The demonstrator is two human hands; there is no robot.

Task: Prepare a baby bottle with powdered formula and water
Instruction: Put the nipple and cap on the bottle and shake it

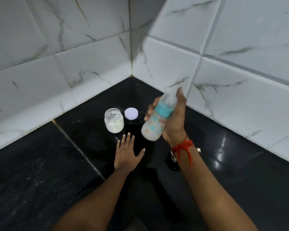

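My right hand (173,120) grips a baby bottle (154,126) in the air above the black counter. The bottle is tilted, blurred, milky white inside, with a teal collar and a clear cap on top. My left hand (128,154) rests flat on the counter (57,164) with fingers spread, holding nothing, just in front of a glass jar (114,120). The jar stands open with white powder in its lower part. Its pale lilac lid (131,113) lies flat to the jar's right, behind the bottle.
White marble-look tiled walls (90,64) meet in a corner right behind the jar and lid. A red thread is tied around my right wrist (182,146). A small dark object (173,161) lies on the counter under that wrist.
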